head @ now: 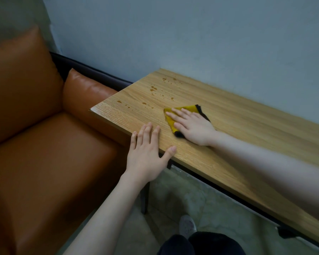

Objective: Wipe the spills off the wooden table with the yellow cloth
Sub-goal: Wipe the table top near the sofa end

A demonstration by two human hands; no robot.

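Our right hand (pixel 191 126) lies flat, fingers (pixel 175 116) spread and pressing down on the yellow cloth (pixel 187 108) rather than gripping it. The cloth sits under that palm on the wooden counter (pixel 247 126). Our left hand (pixel 145 155) rests open and empty at the counter's near edge, fingers splayed, seemingly bracing. Beyond the right fingertips, toward the wall and the orange sofa (pixel 44 144), amber spills (pixel 153 89) remain untouched. We judge wiping is barely begun; next we should push the cloth forward through those drops.
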